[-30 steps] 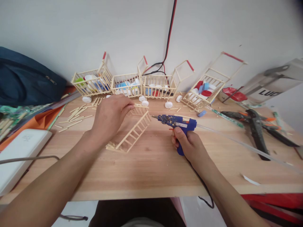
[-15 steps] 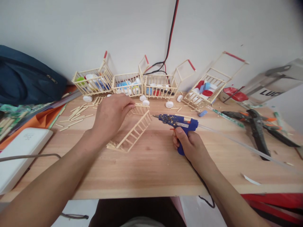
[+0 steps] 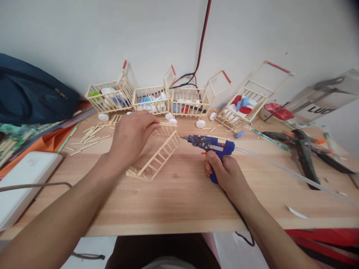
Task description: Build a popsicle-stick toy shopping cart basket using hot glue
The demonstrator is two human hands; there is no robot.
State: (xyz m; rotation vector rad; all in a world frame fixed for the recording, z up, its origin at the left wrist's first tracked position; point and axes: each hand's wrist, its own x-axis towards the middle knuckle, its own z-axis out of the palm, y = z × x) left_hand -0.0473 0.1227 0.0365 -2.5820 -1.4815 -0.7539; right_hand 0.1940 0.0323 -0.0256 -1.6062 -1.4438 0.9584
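Note:
My left hand (image 3: 136,132) pinches the far side of a small wooden stick frame (image 3: 159,156), a slatted basket shape tilted on the table. The hand and wrist hide part of its left side. My right hand (image 3: 224,168) is wrapped round the grip of a blue hot glue gun (image 3: 209,144), its barrel speckled with dried bits. The gun's nozzle points left, close to the frame's right upper corner; whether they touch I cannot tell. A long clear glue stick (image 3: 269,162) runs out of the gun's back end to the right.
Several miniature stick carts (image 3: 190,101) with red handles and bottle caps stand along the wall. Loose short sticks (image 3: 91,138) lie at left, near a white power bank (image 3: 30,183) and a dark blue bag (image 3: 33,91). Black clamps (image 3: 304,157) lie at right.

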